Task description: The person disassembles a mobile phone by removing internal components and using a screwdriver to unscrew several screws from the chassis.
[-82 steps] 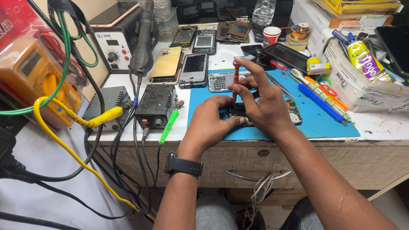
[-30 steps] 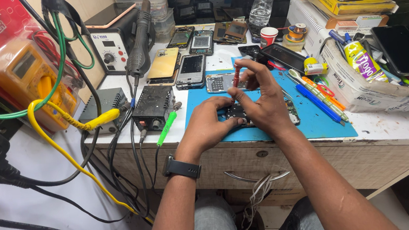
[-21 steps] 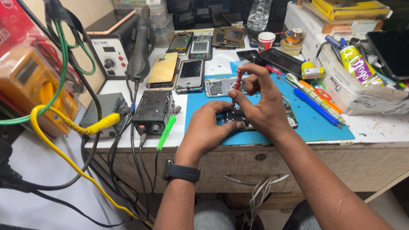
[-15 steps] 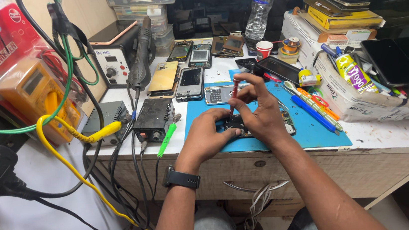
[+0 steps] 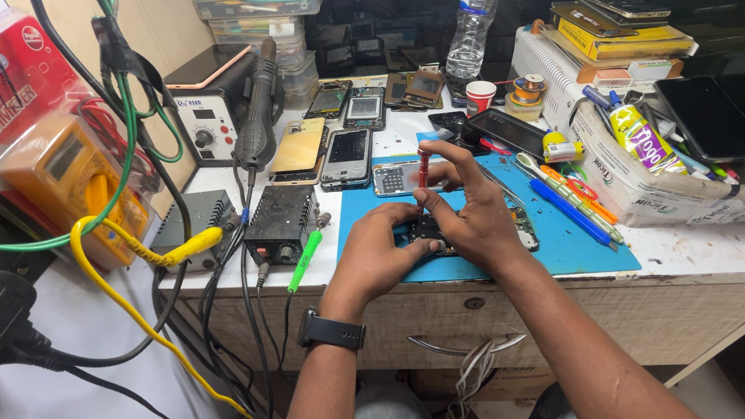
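White and scuffed, the desk [image 5: 723, 253] carries a blue mat [image 5: 568, 250] under both hands. Left of the left hand [image 5: 377, 259] sits a black power box [image 5: 281, 223]. The left hand presses down on a small dark phone board [image 5: 433, 228]; the right hand [image 5: 473, 213] pinches a red screwdriver [image 5: 423, 170] upright over it.

Bare forearms, no sleeves. Black wristwatch [image 5: 332, 330] with black band on left wrist. No rings or gloves on left hand [image 5: 377, 259] or right hand [image 5: 473, 213].
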